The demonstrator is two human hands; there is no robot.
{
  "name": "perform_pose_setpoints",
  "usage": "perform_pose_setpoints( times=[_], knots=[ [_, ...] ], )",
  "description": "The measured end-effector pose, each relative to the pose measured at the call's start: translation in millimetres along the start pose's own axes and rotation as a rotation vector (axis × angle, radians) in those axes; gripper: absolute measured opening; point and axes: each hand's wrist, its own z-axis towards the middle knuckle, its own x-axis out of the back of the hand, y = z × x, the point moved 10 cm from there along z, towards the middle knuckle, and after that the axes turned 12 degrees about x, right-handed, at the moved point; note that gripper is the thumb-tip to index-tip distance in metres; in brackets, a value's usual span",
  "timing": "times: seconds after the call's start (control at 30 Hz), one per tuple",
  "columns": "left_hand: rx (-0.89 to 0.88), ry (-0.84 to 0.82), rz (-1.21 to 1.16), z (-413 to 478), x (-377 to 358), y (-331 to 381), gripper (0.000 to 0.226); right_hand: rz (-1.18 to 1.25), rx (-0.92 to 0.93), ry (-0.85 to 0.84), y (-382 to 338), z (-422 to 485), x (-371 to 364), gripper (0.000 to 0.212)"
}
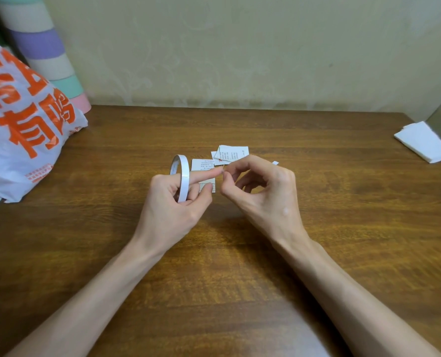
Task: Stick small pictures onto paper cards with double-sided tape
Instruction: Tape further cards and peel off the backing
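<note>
Left hand (173, 199) grips a thin white tape roll (182, 176), forefinger straight above a printed paper card (202, 166); right hand (260, 189) pinches a tape sliver (222, 169) at that fingertip.

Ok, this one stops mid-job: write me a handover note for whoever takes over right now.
Left hand: grips the tape roll, index finger through it and pointing out.
Right hand: fingers pinch what seems a tape bit at that fingertip; too small to be sure.
Card lies on the table under the hands; the slips are piled just behind it.
Done: no picture seen stuck on the card.
Left: tape onto card, press a picture on, repeat.
</note>
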Motion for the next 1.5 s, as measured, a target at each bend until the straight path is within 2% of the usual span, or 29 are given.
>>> perform_pose_setpoints(
  times=[0.13, 0.27, 0.37, 0.63, 0.83, 1.37, 1.5],
  knots=[
    [0.018, -0.019, -0.095, 2, -1, 0, 0.031, 0.091, -0.081, 0.008, 7, -1, -2, 0.017],
    [0.086, -0.034, -0.171, 5, 0, -8, 0.031, 0.2, -0.173, 0.017, 14, -3, -3, 0.013],
    [0.102, -0.03, -0.177, 6, 0, -11, 0.031, 0.223, -0.176, 0.032, 13, -3, -3, 0.011],
    [0.071, -0.057, -0.14, 3, -4, -6, 0.034, 0.145, -0.114, 0.041, 9, -3, 0, 0.007],
    [0.099, -0.051, -0.172, 4, -2, -6, 0.031, 0.131, -0.154, 0.066, 18, -4, 2, 0.013],
    [0.185, -0.02, -0.186, 6, -1, -18, 0.029, 0.117, -0.19, 0.073, 31, -4, 5, 0.011],
    [0.192, -0.02, -0.174, 7, -1, -19, 0.028, 0.038, -0.191, 0.025, 40, -2, 8, 0.009]
  ],
)
